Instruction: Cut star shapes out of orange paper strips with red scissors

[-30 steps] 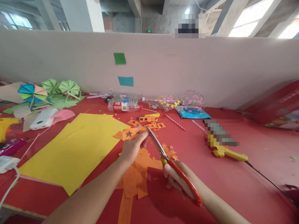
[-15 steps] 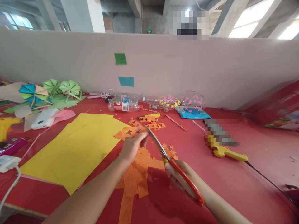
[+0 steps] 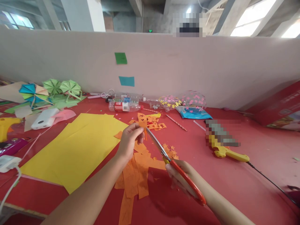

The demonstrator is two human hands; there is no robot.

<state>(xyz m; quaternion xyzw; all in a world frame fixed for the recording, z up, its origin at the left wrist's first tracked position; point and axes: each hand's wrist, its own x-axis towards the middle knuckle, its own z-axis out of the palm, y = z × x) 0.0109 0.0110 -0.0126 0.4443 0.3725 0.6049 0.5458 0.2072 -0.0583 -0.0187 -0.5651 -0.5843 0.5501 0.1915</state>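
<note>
Between its thumb and fingers, my left hand (image 3: 131, 139) pinches an orange paper strip (image 3: 142, 118) with star-shaped cutouts. My right hand (image 3: 179, 175) grips red-handled scissors (image 3: 173, 162), whose blades point up and left, their tips close beside the strip. Right of the blades lies a small pile of orange paper stars (image 3: 171, 151). Below my left hand, overlapping orange paper strips (image 3: 138, 175) spread over the red table. More orange scraps with star holes (image 3: 154, 125) lie beyond the hands.
Yellow paper sheets (image 3: 79, 143) cover the table's left middle. Plastic bottles (image 3: 124, 106), some with star stickers, lie along the partition wall. A yellow glue gun (image 3: 228, 153) with a cord rests at right, near a blue packet (image 3: 194, 112) and a striped straw (image 3: 176, 122). Folded paper umbrellas (image 3: 70, 88) stand at left.
My left hand has turned and shifted slightly left, swinging the orange strip from lying leftward to standing upward beside the scissor tips. The right hand and scissors stay almost in place.
</note>
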